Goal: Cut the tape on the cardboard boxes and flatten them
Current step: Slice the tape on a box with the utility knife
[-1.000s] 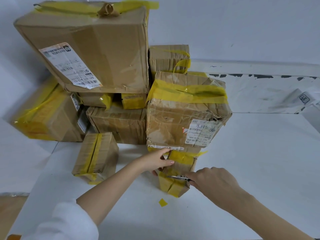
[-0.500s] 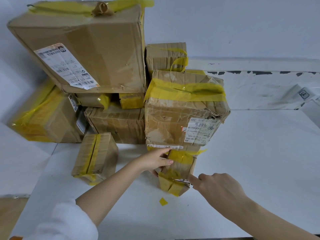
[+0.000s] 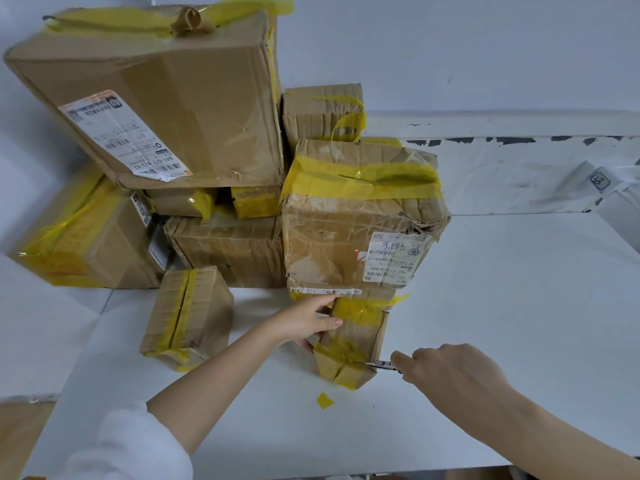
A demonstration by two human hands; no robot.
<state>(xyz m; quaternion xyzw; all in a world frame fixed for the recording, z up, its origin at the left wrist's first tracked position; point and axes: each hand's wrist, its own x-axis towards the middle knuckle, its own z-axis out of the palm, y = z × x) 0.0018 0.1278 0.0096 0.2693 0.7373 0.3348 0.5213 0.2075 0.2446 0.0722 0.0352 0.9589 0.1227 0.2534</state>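
Small taped box (image 3: 353, 344) between hands, left hand (image 3: 308, 323) gripping, right hand (image 3: 450, 372) holding blade (image 3: 379, 365)

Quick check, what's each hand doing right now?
Left hand: grips the small box, steadying it.
Right hand: holds a small metal cutter at the box's taped near end.

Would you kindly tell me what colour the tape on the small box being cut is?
Yellow, translucent tape on the small box, seen in the head view.
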